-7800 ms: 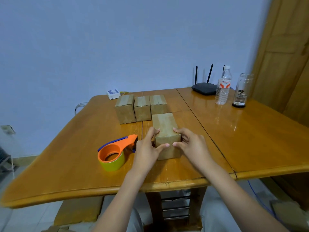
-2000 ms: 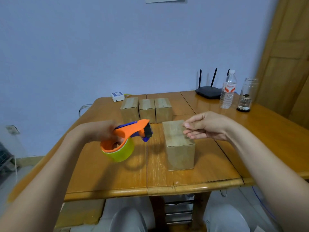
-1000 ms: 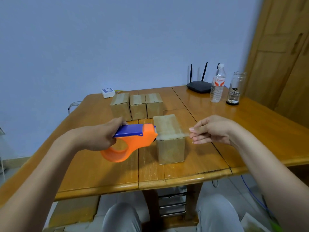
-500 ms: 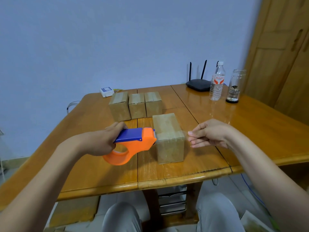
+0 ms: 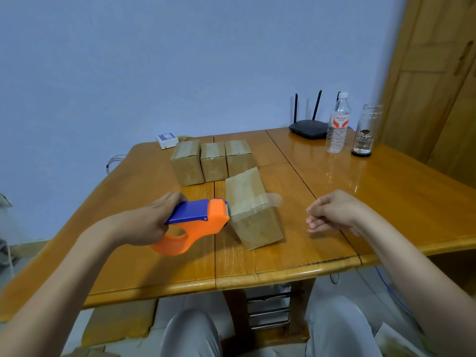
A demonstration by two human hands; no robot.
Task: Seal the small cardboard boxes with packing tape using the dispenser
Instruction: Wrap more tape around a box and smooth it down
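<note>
Tilted cardboard box [image 5: 253, 212] at the worktop's [image 5: 386, 191] near middle, a strip of clear tape across its top.

The plain brown box leans rightward, its left edge lifted against the orange-and-blue tape dispenser [image 5: 197, 222], whose toothed end touches it. The left hand [image 5: 152, 222] grips the dispenser's handle. The right hand [image 5: 332, 211] hovers empty, loosely curled, just right of the box. Three more boxes [image 5: 213, 161] stand in a row behind.

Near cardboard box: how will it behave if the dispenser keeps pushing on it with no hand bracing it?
The near cardboard box already leans right, so it probably tips easily. Likely light: only the dispenser in the left hand touches it. The glossy table may let it slide; the right hand is off it.
</note>
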